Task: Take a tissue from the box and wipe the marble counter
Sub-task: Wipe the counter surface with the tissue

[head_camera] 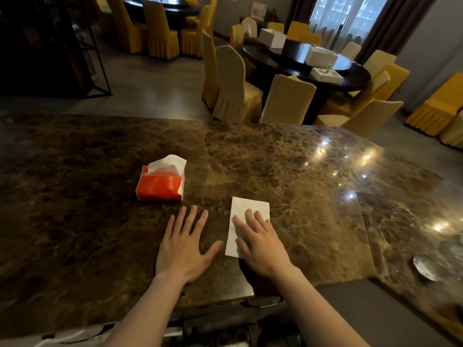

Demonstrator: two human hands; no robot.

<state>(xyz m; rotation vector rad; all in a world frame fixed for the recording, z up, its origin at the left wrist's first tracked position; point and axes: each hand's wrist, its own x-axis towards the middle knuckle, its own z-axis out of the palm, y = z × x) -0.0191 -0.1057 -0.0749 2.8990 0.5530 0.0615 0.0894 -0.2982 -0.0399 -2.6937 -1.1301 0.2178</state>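
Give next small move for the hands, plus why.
Probably slide the right hand sideways, pressing the flat white tissue across the brown marble counter: the tissue is already out of the orange tissue box and pinned flat under that palm.

On the marble counter point(275, 156), the right hand point(263, 246) lies flat on a white tissue point(246, 209) near the front edge. The left hand point(183, 249) rests spread on bare marble just beside it. An orange tissue box point(159, 187) stands behind the left hand, a tissue sticking up.

White tissue point(246, 209) flat on marble counter point(275, 161); orange box point(159, 187) beside.
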